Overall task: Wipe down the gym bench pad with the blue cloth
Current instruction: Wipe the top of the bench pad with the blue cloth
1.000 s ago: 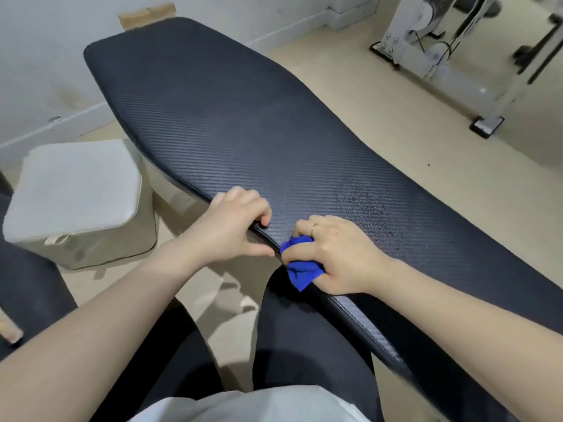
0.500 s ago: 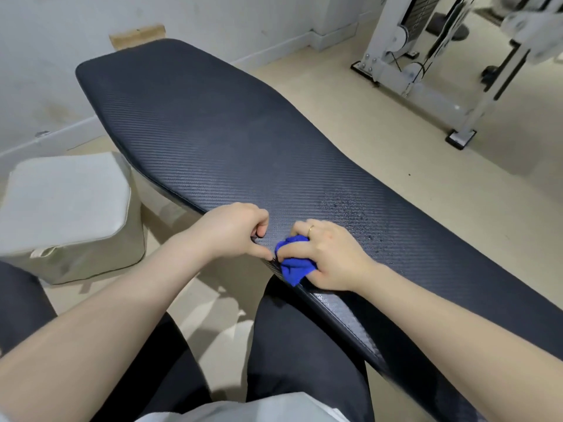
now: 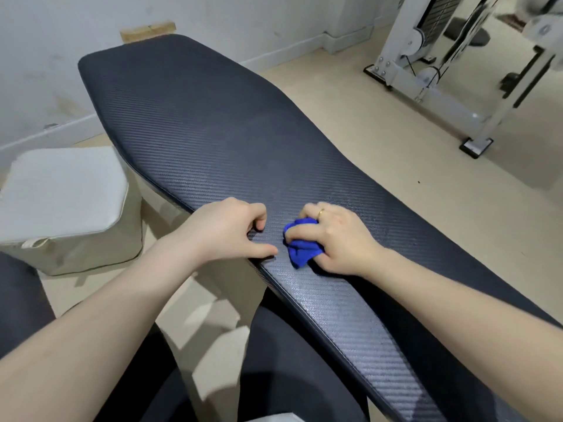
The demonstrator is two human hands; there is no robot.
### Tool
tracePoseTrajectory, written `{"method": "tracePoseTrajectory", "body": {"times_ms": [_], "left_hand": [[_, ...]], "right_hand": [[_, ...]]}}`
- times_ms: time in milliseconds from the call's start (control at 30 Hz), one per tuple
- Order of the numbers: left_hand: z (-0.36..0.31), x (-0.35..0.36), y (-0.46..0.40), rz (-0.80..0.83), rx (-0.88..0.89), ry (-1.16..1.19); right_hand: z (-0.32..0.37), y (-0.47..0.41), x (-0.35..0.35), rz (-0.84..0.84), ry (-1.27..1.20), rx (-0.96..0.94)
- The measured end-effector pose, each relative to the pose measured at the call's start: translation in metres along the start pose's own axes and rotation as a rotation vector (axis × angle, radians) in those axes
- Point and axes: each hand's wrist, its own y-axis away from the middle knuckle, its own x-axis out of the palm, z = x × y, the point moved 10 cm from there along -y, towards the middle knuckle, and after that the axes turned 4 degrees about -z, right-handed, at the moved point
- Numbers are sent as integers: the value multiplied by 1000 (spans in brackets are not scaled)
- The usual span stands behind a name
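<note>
The long black gym bench pad (image 3: 213, 132), with a woven carbon-like texture, runs from the far left to the near right. My right hand (image 3: 338, 239), a ring on one finger, grips the bunched blue cloth (image 3: 300, 248) and presses it onto the pad near its front edge. Just left of it, my left hand (image 3: 227, 231) rests on the pad's near edge with fingers curled and the thumb stretched toward the cloth. It holds nothing. Small droplets speckle the pad beside and in front of the cloth.
A cream padded box (image 3: 65, 205) stands on the floor to the left of the bench. A white cable machine frame (image 3: 441, 65) occupies the far right. My dark-clad legs sit below the pad. Beige floor lies beyond the bench.
My right hand has slid the cloth from the pad's front edge up onto its top surface. The left hand shifted slightly with it, and the view has tilted up.
</note>
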Motion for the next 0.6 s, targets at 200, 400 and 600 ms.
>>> {"method": "tracePoseTrajectory", "body": {"times_ms": [200, 400, 600], "left_hand": [[-13, 0, -14, 1, -49, -60], [-39, 11, -18, 73, -44, -137], [-46, 24, -19, 72, -10, -247]], "right_hand": [[-78, -44, -12, -117, 152, 347], [-25, 8, -12, 46, -80, 72], [-100, -32, -21, -127, 45, 314]]}}
